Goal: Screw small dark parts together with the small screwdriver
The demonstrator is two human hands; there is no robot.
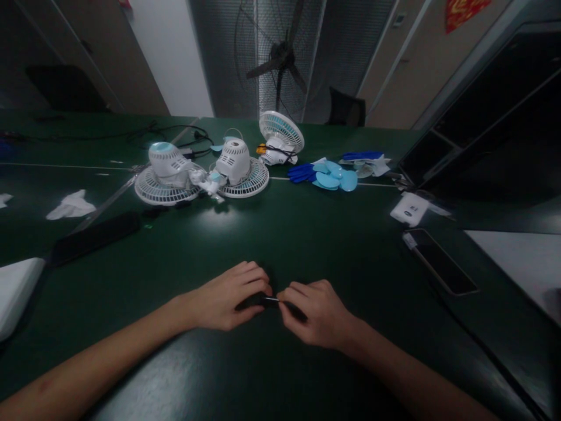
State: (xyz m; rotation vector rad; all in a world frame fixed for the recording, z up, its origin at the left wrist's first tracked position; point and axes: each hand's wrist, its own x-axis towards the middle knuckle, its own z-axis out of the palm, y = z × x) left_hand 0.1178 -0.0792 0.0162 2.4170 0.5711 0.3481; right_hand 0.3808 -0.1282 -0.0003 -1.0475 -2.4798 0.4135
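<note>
My left hand (239, 296) and my right hand (318, 314) are close together over the near middle of the green table. Between them runs a thin, shiny metal shaft (272, 299). At its left end, the fingers of my left hand close round a black piece (250, 302). My right hand pinches the other end, where a black piece (296, 310) shows under the fingers. It looks like a small screwdriver, but the fingers cover much of it and its exact kind is unclear.
White fan heads (169, 169), (239, 166) lie face down beyond my hands; another fan (280, 137) stands tilted behind. Light-blue fan blades (335, 175) and blue gloves (302, 172) are to their right. A phone (440, 261) and white box (409, 209) lie right, a monitor (486, 111) beyond.
</note>
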